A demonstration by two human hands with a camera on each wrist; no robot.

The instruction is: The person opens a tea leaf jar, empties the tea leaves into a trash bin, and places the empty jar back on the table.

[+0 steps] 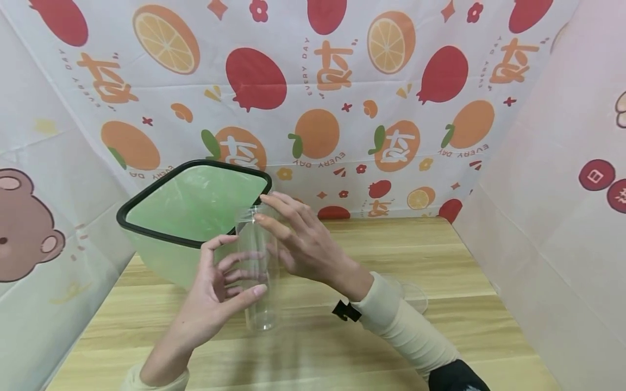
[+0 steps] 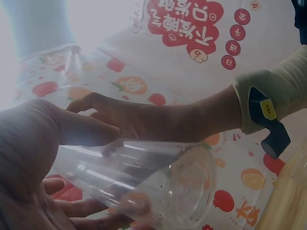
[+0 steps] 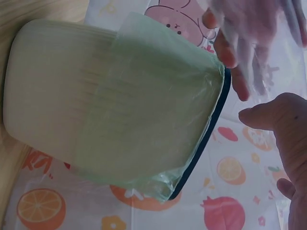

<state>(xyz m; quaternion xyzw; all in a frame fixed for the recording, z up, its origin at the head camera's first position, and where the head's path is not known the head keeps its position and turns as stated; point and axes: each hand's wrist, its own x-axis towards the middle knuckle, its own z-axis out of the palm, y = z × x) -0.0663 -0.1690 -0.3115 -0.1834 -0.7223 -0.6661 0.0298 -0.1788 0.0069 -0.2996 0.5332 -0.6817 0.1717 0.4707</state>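
Observation:
A tall, see-through plastic container (image 1: 261, 304) stands upright above the wooden table in the head view, with its round base down. My left hand (image 1: 207, 301) holds it from the side, thumb in front and the other fingers behind, seen through the plastic. My right hand (image 1: 308, 239) grips its upper end, two fingertips at the top rim. In the left wrist view the container (image 2: 192, 184) lies across the picture between left thumb and fingers, its round base at the right. My right thumb (image 3: 264, 115) shows beside the clear plastic in the right wrist view.
A bin (image 1: 166, 255) with a green liner bag (image 1: 195, 190) and a black rim (image 1: 146, 231) stands at the left, close behind the left hand. A clear round item (image 1: 415, 298) lies on the table (image 1: 440, 336) behind the right wrist. Printed cloth walls surround the table.

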